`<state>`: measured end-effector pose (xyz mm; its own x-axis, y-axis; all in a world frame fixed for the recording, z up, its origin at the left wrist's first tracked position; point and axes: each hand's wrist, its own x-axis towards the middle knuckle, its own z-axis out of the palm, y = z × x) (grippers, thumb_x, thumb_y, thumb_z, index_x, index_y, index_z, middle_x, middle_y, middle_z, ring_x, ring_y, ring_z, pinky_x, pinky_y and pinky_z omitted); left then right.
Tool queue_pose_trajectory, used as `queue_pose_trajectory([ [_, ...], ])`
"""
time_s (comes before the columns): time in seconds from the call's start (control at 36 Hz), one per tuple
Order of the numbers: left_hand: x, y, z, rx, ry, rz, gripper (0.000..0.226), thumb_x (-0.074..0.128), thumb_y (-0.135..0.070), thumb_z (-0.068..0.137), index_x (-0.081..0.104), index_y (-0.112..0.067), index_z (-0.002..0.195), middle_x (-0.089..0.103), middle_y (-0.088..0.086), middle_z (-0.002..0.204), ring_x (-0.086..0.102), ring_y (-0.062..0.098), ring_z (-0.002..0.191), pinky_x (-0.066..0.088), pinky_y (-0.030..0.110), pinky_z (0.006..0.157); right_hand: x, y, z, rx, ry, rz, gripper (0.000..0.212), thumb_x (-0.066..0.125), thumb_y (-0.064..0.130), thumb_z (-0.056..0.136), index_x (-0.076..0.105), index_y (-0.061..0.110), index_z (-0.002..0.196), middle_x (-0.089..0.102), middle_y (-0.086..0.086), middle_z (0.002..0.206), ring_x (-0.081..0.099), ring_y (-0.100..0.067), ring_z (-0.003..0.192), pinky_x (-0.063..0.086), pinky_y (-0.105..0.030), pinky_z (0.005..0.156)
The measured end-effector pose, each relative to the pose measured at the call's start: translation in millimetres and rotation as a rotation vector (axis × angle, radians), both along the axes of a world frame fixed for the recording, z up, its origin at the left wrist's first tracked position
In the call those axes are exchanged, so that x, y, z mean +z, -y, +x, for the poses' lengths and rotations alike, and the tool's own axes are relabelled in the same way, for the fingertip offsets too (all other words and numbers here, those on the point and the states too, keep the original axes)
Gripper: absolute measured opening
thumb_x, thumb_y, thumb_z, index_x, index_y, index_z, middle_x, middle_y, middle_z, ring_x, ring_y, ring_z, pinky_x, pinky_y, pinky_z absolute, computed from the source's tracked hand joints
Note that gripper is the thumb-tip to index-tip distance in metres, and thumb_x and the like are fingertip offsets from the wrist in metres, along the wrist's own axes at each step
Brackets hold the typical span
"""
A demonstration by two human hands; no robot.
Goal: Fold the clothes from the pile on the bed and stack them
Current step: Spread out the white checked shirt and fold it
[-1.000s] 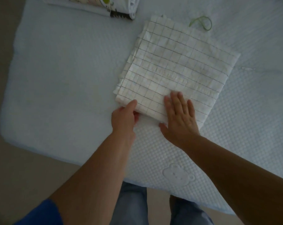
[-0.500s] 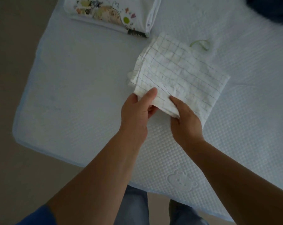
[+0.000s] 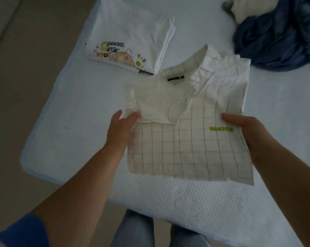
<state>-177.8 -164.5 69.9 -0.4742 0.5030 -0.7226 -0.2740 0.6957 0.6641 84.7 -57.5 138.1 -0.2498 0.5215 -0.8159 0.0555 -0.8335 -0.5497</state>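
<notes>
Folded checked shirt: held by both hands above the near part of the bed, collar side up and away from the person, lower folded edge nearest the person. It appears clear of the mattress, though contact under its far edge cannot be confirmed.

Left hand: at the shirt's left edge, fingers behind or under the cloth and thumb near the front. The frame is blurred there, so a firm pinch cannot be confirmed. Right hand: grips the shirt's right edge, thumb pressed on the front just right of the green lettering, fingers hidden behind the cloth. Holding both side edges keeps the folded layers flat and stops them from dropping open while carried.

Printed white T-shirt: lies folded on the bed beyond and left of the checked shirt. In my judgement it serves as the base of the stack, and the checked shirt is destined for it.

Remaining pile: blue and cream garments, unfolded, beyond and right of the checked shirt. Folding work remains.
</notes>
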Motion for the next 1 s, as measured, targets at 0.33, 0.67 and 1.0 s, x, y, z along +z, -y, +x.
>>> queue_pose_trajectory([
  [0.33, -105.4, -11.1, 41.0, -0.473, -0.476, -0.069, 0.061, 0.073, -0.047, 0.066, 0.059, -0.02, 0.12, 0.06, 0.004, 0.115, 0.058, 0.022, 0.104, 0.05, 0.042, 0.089, -173.3, -7.2, 67.9, 0.068, 0.455, 0.084, 0.011, 0.071, 0.019, 0.08, 0.063, 0.021, 0.087, 0.069, 0.006, 0.087, 0.066, -0.014, 0.08, 0.053, -0.033, 0.073],
  [0.67, -92.2, 12.4, 16.6, -0.93, -0.892, -0.25, 0.048, 0.07, -0.023, 0.077, 0.052, -0.009, 0.119, 0.046, 0.015, 0.116, 0.055, 0.037, 0.096, 0.04, 0.04, 0.08, -179.8, 1.5, 60.7, 0.245, 0.68, 0.272, 0.022, 0.066, 0.028, 0.084, 0.053, 0.023, 0.102, 0.053, 0.012, 0.082, 0.051, -0.01, 0.073, 0.037, -0.022, 0.057],
  [1.0, -96.2, 17.4, 13.7, -0.843, -1.01, -0.192, 0.023, 0.052, -0.028, 0.091, 0.068, -0.012, 0.092, 0.049, 0.007, 0.079, 0.057, 0.032, 0.077, 0.03, 0.03, 0.061, -179.9, -0.8, 56.4, 0.31, 0.746, 0.267, 0.038, 0.065, 0.029, 0.084, 0.054, 0.014, 0.118, 0.055, 0.006, 0.094, 0.053, -0.018, 0.087, 0.043, -0.034, 0.071],
])
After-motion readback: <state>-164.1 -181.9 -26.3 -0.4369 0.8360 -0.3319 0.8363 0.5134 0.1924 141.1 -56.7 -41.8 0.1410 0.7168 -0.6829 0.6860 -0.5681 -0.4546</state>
